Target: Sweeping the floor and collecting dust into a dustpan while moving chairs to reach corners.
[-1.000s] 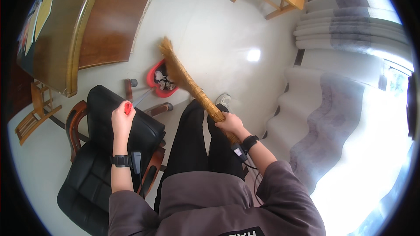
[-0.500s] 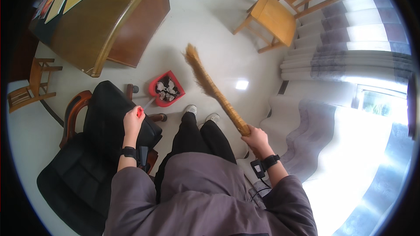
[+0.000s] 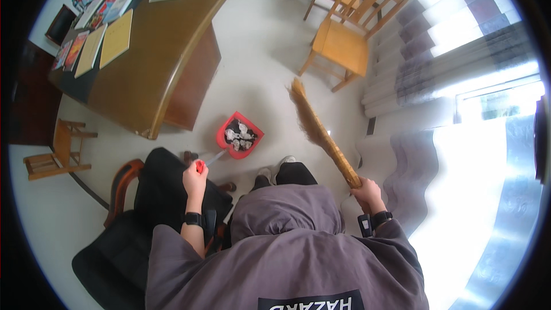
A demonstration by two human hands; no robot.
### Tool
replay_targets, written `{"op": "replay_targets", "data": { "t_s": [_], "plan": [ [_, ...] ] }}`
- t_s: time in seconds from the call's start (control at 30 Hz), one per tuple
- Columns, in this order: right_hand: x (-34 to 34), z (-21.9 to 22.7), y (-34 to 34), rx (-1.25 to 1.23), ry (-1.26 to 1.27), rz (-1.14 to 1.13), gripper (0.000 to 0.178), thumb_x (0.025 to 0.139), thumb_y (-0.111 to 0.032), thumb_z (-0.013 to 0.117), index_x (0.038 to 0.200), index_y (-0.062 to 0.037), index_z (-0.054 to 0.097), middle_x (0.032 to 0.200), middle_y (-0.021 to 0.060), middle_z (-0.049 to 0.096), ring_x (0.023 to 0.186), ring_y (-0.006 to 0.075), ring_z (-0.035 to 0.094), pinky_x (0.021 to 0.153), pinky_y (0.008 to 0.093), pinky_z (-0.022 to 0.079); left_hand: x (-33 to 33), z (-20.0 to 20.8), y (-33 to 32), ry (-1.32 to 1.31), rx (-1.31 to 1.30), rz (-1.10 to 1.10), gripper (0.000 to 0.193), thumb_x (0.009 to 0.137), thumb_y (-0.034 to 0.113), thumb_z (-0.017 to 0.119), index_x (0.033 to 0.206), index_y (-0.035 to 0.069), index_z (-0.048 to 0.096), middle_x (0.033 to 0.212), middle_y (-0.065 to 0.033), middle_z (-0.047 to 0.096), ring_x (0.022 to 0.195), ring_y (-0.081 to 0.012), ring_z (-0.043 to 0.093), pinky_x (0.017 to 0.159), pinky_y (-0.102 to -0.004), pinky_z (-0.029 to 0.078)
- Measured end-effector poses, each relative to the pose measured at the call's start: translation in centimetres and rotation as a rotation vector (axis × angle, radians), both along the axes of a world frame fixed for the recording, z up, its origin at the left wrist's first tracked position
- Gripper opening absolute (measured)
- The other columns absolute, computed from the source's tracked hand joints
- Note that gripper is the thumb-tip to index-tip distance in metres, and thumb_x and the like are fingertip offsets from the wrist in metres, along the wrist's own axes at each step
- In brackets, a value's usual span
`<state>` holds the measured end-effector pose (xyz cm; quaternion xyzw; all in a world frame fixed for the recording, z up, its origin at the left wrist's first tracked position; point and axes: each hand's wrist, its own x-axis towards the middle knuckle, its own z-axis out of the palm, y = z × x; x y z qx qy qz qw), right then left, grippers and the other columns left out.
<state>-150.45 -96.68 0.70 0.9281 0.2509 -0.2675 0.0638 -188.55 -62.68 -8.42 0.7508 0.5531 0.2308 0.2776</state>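
Note:
My left hand (image 3: 195,179) is closed round the red end of a dustpan's handle. The red dustpan (image 3: 257,136) lies ahead of it, with crumpled white paper (image 3: 240,132) and dark debris inside. Whether its base touches the floor I cannot tell. My right hand (image 3: 368,193) grips the handle end of a straw broom (image 3: 329,143). The broom slants up and away to the left, its bristles pointing ahead, apart from the dustpan. Black bands with small devices sit on both wrists.
A large brown desk (image 3: 166,40) with books and folders stands at the far left. A black armchair (image 3: 166,181) is close beside my left arm. Wooden chairs (image 3: 342,46) stand ahead to the right, near curtains (image 3: 410,178). A small wooden chair (image 3: 60,152) is at the left.
The view has shifted, showing more of the room ahead. Both hands, the broom and the dustpan appear further right in the picture. Each hand keeps its hold.

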Motion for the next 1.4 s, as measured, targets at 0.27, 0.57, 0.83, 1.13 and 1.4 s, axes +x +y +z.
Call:
{"op": "replay_targets", "data": {
  "t_s": [0.27, 0.57, 0.83, 1.13, 1.4],
  "plan": [
    [3.6, 0.4, 3.9, 0.059, 0.113, -0.06, 0.053, 0.058, -0.042, 0.069, 0.104, -0.0174, 0.063, 0.09, 0.0121, 0.065, 0.086, 0.0287, 0.062, 0.077, 0.0382, 0.049, 6.9, 2.8, 5.2, -0.027, -0.009, 0.02, 0.021, 0.074, 0.018, 0.065, 0.089, 0.003, 0.063, 0.074, -0.0157, 0.063, 0.07, -0.0307, 0.063, 0.063, -0.036, 0.049],
    [12.6, -0.6, 13.1, 0.103, 0.182, 0.016, 0.054, 0.06, -0.047, 0.068, 0.106, -0.0205, 0.063, 0.089, 0.0135, 0.065, 0.086, 0.0302, 0.061, 0.077, 0.0395, 0.048, 17.6, 4.6, 17.4, -0.116, 0.024, -0.049, 0.019, 0.074, 0.017, 0.065, 0.083, 0.0, 0.062, 0.067, -0.0165, 0.061, 0.06, -0.0269, 0.061, 0.058, -0.0335, 0.048],
    [23.5, -0.4, 23.3, 0.027, 0.238, 0.088, 0.053, 0.06, -0.048, 0.066, 0.101, -0.0143, 0.063, 0.091, 0.0123, 0.065, 0.087, 0.0287, 0.061, 0.078, 0.0387, 0.049, 26.9, 7.6, 27.2, -0.085, -0.021, -0.122, 0.017, 0.076, 0.014, 0.063, 0.085, 0.0, 0.061, 0.069, -0.0188, 0.06, 0.064, -0.0304, 0.062, 0.059, -0.0329, 0.048],
    [34.3, -1.0, 35.8, 0.032, 0.325, 0.012, 0.051, 0.06, -0.046, 0.067, 0.097, -0.011, 0.065, 0.088, 0.0117, 0.066, 0.084, 0.0272, 0.063, 0.076, 0.036, 0.049, 34.3, 8.5, 38.1, -0.097, 0.005, -0.118, 0.015, 0.079, 0.012, 0.062, 0.087, -0.001, 0.06, 0.057, -0.0079, 0.054, 0.045, -0.0108, 0.051, 0.045, -0.0265, 0.042],
    [41.2, -0.3, 46.9, 0.128, 0.312, -0.009, 0.051, 0.059, -0.045, 0.069, 0.094, -0.0074, 0.065, 0.085, 0.0138, 0.066, 0.081, 0.0272, 0.063, 0.072, 0.0362, 0.049, 43.7, 10.8, 49.3, -0.22, -0.169, -0.013, 0.016, 0.08, 0.013, 0.06, 0.087, -0.002, 0.06, 0.055, -0.0061, 0.054, 0.043, -0.0114, 0.053, 0.044, -0.0263, 0.042]
  ]
}}
